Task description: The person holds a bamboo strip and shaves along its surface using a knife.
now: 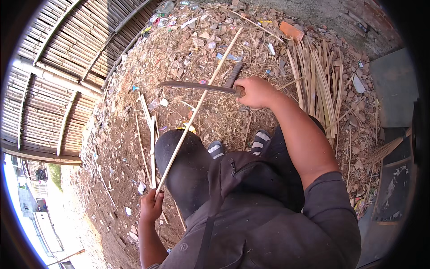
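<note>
Pale wood tone logged first, in a long thin strip (197, 110) slanting from lower left to upper right, passing over the left knee (192, 154) as seen from above. Found near its lower end: left hand (152, 206), fingers closed, gripping the strip. Noted right hand (255, 92) farther forward, closed around the base of a long dark blade (192, 85), with tip pointing left. Saw blade and strip crossing in view; could not tell whether touching. Noted a dark ridged piece (234, 73) just beyond the blade's base; could not tell whether attached.

Checked for containers. Recorded a dark zipped bundle (235, 172) at the lap, possibly a bag; contents hidden. Recorded a clear rounded object (165, 6) at the upper edge, possibly a vessel; contents too small to tell.

Logged more pale strips (152, 152) on the ground beside the left knee, and a larger bundle of split strips (316, 85) at right, fanned out near an orange brick (291, 31). Saw a slatted wall (71, 42) at upper left.
</note>
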`<state>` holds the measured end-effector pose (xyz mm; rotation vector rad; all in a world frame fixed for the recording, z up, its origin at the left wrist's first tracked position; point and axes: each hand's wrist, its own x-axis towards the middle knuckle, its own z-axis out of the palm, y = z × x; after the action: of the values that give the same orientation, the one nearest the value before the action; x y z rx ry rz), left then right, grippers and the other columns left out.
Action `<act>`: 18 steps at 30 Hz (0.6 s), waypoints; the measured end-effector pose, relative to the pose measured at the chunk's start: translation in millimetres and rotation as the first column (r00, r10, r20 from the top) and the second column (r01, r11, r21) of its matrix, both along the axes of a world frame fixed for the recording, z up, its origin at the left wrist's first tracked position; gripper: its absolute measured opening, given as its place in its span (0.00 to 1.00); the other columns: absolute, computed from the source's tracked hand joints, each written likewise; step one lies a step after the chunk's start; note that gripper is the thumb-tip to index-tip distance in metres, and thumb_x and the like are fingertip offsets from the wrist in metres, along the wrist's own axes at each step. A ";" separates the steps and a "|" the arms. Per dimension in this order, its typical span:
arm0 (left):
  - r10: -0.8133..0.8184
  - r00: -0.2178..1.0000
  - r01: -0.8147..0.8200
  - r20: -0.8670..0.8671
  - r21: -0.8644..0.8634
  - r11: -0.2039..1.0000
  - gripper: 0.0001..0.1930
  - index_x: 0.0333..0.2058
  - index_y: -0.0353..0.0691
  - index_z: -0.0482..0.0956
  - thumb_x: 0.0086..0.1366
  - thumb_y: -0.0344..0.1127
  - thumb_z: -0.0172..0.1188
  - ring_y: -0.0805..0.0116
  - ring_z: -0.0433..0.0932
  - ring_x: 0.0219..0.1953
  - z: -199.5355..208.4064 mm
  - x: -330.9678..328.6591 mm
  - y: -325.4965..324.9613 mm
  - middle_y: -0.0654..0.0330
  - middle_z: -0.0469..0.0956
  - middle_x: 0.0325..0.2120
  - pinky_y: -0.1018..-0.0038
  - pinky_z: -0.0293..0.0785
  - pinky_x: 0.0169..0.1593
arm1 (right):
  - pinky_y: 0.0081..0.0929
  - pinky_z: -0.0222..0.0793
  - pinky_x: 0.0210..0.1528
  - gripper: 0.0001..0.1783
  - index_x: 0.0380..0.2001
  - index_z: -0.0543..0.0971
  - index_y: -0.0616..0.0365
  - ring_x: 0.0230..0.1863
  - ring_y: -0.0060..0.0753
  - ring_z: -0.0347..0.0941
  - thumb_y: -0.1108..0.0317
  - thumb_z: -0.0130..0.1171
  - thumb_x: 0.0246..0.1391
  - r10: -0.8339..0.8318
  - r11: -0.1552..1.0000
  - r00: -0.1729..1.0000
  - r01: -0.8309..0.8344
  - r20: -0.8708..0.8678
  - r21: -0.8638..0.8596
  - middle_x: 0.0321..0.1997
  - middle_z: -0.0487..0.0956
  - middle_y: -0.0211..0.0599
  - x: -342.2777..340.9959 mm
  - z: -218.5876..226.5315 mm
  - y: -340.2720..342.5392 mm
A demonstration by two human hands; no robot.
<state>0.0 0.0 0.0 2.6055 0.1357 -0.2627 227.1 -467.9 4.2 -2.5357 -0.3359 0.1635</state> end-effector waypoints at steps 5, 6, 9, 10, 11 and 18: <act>-0.101 0.995 0.099 0.026 0.051 0.994 0.16 0.32 0.35 0.75 0.73 0.43 0.52 0.48 0.75 0.23 4.3 13.3 -14.3 0.47 0.74 0.19 0.59 0.68 0.30 | 0.46 0.73 0.38 0.18 0.40 0.81 0.52 0.36 0.53 0.79 0.57 0.68 0.46 0.079 0.996 0.992 -0.075 0.102 -0.039 0.29 0.80 0.47 -3.6 5.2 15.1; -0.099 0.995 0.097 0.022 0.051 0.994 0.16 0.32 0.35 0.75 0.73 0.43 0.52 0.48 0.75 0.23 7.2 13.2 -20.4 0.47 0.74 0.19 0.59 0.68 0.30 | 0.46 0.73 0.38 0.18 0.40 0.81 0.52 0.36 0.53 0.79 0.57 0.68 0.46 0.081 0.996 0.992 -0.078 0.098 -0.038 0.29 0.80 0.47 -6.2 2.0 18.9; -0.074 0.996 0.073 -0.044 -0.012 0.997 0.19 0.31 0.33 0.73 0.74 0.44 0.49 0.45 0.75 0.24 14.1 12.4 -36.8 0.46 0.74 0.19 0.56 0.68 0.31 | 0.46 0.73 0.38 0.18 0.36 0.80 0.52 0.35 0.53 0.79 0.54 0.68 0.45 0.157 0.987 0.985 -0.156 0.075 -0.024 0.28 0.80 0.45 -15.5 -1.9 33.9; -0.076 0.997 0.076 -0.021 0.011 0.997 0.19 0.31 0.33 0.72 0.74 0.45 0.48 0.42 0.75 0.25 15.6 12.4 -40.3 0.45 0.74 0.20 0.56 0.68 0.31 | 0.47 0.73 0.38 0.18 0.35 0.80 0.52 0.35 0.53 0.79 0.53 0.68 0.45 0.197 0.980 0.979 -0.195 0.059 -0.049 0.28 0.81 0.45 -18.0 2.1 42.1; -0.079 0.997 0.079 0.003 0.033 0.996 0.20 0.31 0.33 0.72 0.75 0.45 0.47 0.40 0.75 0.26 17.9 12.9 -44.8 0.44 0.74 0.20 0.55 0.68 0.31 | 0.47 0.74 0.38 0.18 0.33 0.79 0.52 0.35 0.53 0.79 0.52 0.68 0.44 0.237 0.969 0.971 -0.234 0.041 -0.074 0.28 0.81 0.44 -20.0 4.0 48.9; -0.152 0.988 0.147 0.029 0.123 0.982 0.17 0.33 0.36 0.71 0.74 0.45 0.48 0.33 0.75 0.30 11.0 20.8 -61.7 0.40 0.75 0.23 0.46 0.67 0.31 | 0.48 0.74 0.40 0.15 0.31 0.79 0.53 0.36 0.52 0.80 0.57 0.66 0.43 0.157 0.987 0.986 -0.159 -0.051 -0.024 0.29 0.81 0.45 6.4 -39.3 34.9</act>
<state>20.8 -61.7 11.0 2.7429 -0.0597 -0.2650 233.5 -433.0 -35.0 -2.5277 -0.5188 0.2928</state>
